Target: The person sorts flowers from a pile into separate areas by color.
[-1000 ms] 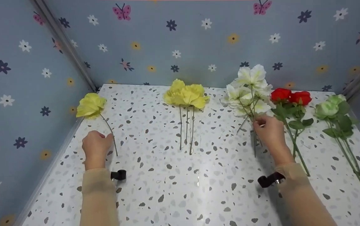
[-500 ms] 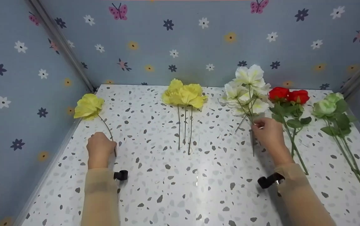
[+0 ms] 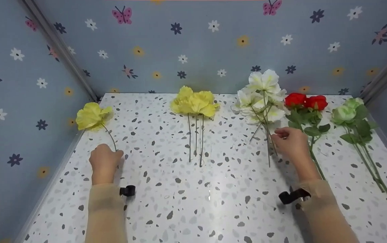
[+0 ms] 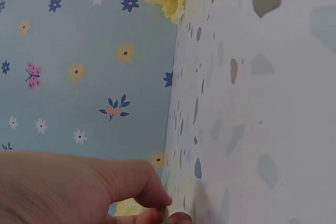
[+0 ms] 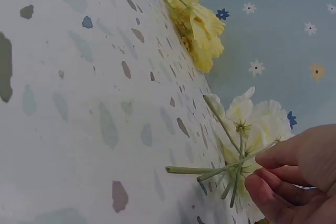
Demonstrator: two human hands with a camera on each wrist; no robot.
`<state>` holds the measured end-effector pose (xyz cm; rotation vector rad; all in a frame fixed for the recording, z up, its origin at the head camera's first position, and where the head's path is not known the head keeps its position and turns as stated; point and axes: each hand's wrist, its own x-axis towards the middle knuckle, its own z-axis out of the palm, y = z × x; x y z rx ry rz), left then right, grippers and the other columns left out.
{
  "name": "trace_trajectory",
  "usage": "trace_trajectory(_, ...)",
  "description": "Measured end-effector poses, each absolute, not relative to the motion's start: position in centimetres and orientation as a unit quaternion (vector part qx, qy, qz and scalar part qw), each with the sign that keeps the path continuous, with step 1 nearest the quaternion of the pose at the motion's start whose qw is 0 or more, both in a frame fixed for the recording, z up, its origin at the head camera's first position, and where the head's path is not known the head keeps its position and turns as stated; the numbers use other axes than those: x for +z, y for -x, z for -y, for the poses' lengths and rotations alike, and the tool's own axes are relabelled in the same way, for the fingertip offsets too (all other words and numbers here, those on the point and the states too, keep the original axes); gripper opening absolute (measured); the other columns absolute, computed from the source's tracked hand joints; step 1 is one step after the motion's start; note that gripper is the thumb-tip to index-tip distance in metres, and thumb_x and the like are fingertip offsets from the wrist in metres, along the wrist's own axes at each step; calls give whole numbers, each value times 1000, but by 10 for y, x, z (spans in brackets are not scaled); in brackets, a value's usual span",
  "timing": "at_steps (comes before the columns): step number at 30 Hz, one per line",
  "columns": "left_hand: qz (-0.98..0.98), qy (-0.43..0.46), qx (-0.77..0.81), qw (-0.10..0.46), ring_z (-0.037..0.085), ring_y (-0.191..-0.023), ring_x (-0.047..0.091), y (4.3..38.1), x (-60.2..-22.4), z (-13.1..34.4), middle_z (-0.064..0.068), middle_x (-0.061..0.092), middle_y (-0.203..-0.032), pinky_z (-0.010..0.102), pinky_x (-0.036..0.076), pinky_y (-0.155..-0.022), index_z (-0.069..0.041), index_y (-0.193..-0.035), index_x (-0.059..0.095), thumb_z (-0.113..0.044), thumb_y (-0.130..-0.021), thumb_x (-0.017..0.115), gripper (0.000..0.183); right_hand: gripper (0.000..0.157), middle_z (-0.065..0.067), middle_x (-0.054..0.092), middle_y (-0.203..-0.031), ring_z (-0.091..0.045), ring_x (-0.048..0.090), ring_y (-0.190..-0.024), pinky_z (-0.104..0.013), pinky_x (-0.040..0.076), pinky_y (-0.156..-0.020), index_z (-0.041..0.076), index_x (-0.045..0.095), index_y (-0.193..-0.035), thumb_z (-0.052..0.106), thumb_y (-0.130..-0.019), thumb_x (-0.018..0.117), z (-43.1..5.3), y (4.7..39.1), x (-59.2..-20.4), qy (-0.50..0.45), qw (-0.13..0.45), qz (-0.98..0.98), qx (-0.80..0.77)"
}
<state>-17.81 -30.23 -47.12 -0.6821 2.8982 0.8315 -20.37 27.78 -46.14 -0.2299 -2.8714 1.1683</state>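
At the left, my left hand (image 3: 105,163) pinches the lower stem of a single yellow flower (image 3: 91,116) between thumb and fingers. Its frilly head lies toward the left wall; the left wrist view shows only a bit of stem at the fingertips. On the right, my right hand (image 3: 292,144) is beside the crossed stems of several white flowers (image 3: 263,82). In the right wrist view its thumb and forefinger stand slightly apart, with a thin green stem (image 5: 214,173) passing close to the fingertips. The white heads rest near the back wall.
Several yellow flowers (image 3: 195,103) lie together at the middle back. Red roses (image 3: 295,100) lie right of the white flowers, close to my right wrist, with pale green roses (image 3: 344,114) farther right. Patterned walls (image 3: 200,44) enclose the speckled table (image 3: 176,209).
My left hand has moved onto the single yellow flower's stem and pinches it. My right hand has drawn slightly right, away from the white flowers' stems. The head view has shifted slightly.
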Motion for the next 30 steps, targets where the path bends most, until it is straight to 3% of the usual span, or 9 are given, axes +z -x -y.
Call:
trace_trajectory(4, -910, 252, 329, 0, 32, -72, 64, 176, -468, 305, 17, 69, -74, 47, 56, -71, 6, -89, 68, -14, -98, 64, 23, 37, -21, 75, -118, -33, 72, -102, -30, 57, -75, 0, 75, -133, 26, -106, 71, -280, 200, -456, 72, 23, 922, 379)
trace_trajectory(6, -892, 265, 366, 13, 24, -66, 65, 176, -465, 304, 9, 70, -67, 39, 55, -65, 2, -90, 71, -11, -99, 61, 19, 38, -20, 76, -117, -31, 74, -101, -27, 55, -73, 1, 75, -133, 28, -106, 71, -280, 197, -452, 75, 24, 919, 385)
trace_trajectory(9, -858, 279, 429, 35, 15, -69, 68, 179, -459, 300, 4, 74, -77, 33, 59, -67, 2, -109, 73, -11, -104, 60, 19, 41, -19, 76, -118, -30, 77, -99, -22, 57, -72, 1, 74, -136, 30, -107, 71, -280, 192, -448, 76, 20, 907, 414)
trace_trajectory(12, -823, 272, 499, 25, 12, -75, 70, 183, -452, 287, 9, 77, -92, 32, 62, -75, 5, -126, 69, -12, -109, 63, 25, 44, -19, 75, -121, -29, 79, -100, -21, 60, -74, 0, 72, -138, 32, -107, 72, -279, 186, -444, 77, 13, 890, 449)
trace_trajectory(16, -783, 220, 582, -17, 12, -79, 73, 186, -441, 255, 19, 77, -107, 27, 64, -76, 10, -131, 66, -9, -110, 64, 28, 46, -18, 72, -125, -25, 74, -104, -23, 62, -83, 0, 70, -141, 32, -108, 72, -272, 179, -438, 67, 3, 870, 489)
trace_trajectory(22, -751, 105, 650, -48, 19, -83, 74, 183, -428, 181, 24, 76, -105, 26, 64, -74, 10, -122, 69, 2, -107, 65, 18, 42, -17, 72, -123, -25, 71, -105, -27, 62, -87, -2, 68, -140, 26, -108, 72, -242, 168, -434, 30, -19, 825, 564)
trace_trajectory(30, -748, -41, 662, 17, 29, -86, 76, 152, -437, 89, 15, 77, -97, 34, 66, -77, 5, -115, 71, 3, -102, 70, 13, 30, -18, 75, -118, -23, 71, -102, -32, 64, -87, -2, 73, -131, 15, -107, 74, -184, 147, -439, -28, -27, 774, 632)
